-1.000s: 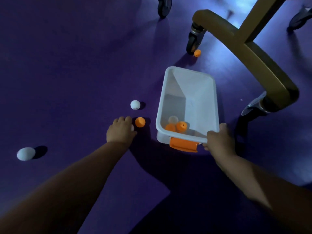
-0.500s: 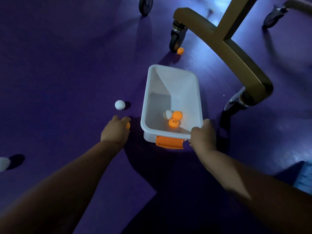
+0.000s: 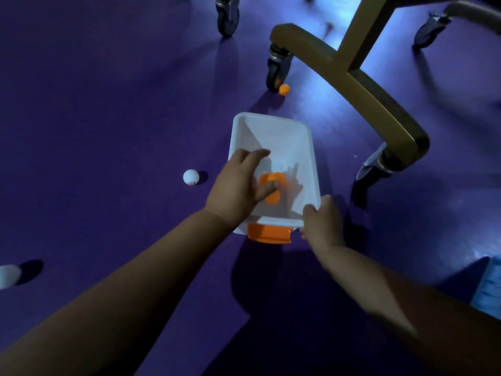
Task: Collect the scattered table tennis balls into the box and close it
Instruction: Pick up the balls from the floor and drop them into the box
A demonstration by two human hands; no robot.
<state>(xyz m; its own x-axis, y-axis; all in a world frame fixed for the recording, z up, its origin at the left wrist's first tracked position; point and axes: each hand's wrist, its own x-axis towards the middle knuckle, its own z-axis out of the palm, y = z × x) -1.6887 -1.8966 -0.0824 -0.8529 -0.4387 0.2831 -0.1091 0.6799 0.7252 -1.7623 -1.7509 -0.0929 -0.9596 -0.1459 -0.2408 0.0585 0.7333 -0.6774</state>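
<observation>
A white plastic box (image 3: 311, 147) with an orange latch (image 3: 268, 236) sits lidless on the purple floor. My left hand (image 3: 235, 185) hovers over its near left part with fingers spread, and orange balls (image 3: 273, 198) show just under the thumb, inside the box. My right hand (image 3: 321, 221) grips the box's near right corner. A white ball (image 3: 191, 176) lies on the floor left of the box. An orange ball (image 3: 283, 89) rests against a caster beyond the box. Another white ball (image 3: 8, 275) lies at the far left edge.
A gold chair base (image 3: 366, 90) arches over the floor right of and behind the box, on casters (image 3: 276, 69) (image 3: 371, 166). Another caster (image 3: 227, 14) stands at the top. Something light blue (image 3: 488, 289) shows at the right edge.
My left hand closed on the orange ball left of the box, then rose and moved right over the box. That ball is gone from the floor. My right hand kept its grip.
</observation>
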